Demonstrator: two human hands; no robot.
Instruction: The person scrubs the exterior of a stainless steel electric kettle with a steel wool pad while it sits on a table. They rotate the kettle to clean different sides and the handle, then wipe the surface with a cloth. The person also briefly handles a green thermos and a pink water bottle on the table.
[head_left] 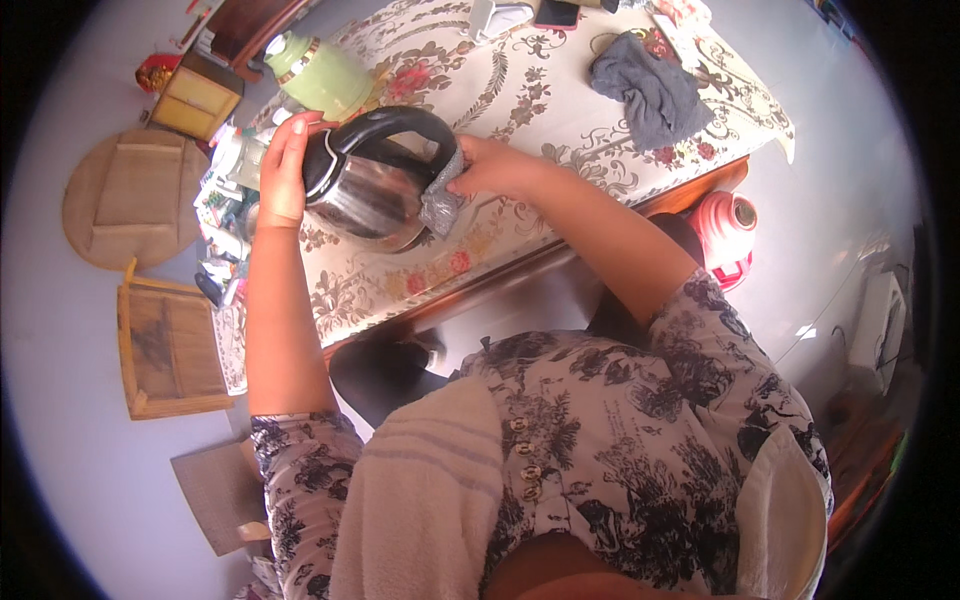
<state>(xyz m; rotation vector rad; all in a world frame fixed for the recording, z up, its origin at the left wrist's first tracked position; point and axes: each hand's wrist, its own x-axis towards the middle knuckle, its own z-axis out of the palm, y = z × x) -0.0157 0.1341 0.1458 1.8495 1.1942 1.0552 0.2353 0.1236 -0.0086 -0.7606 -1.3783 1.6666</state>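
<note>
A shiny steel electric kettle [365, 200] with a black handle and black top is tilted over the near left part of the table. My left hand [286, 172] is closed against its black top end, fingers pointing up and away. On the opposite side, my right hand [492, 167] grips a crumpled grey cloth [440, 203] and presses it to the kettle near the handle. Part of the right fingers is hidden behind the cloth. Whether the kettle's lower side touches the tablecloth, I cannot tell.
The flowered tablecloth [500, 90] covers the table. A pale green thermos flask [325, 80] stands beyond the kettle; small items crowd the left edge. A dark grey cloth [655, 95] and a phone [557, 14] lie farther back. A pink thermos flask [724, 225] stands off the right edge.
</note>
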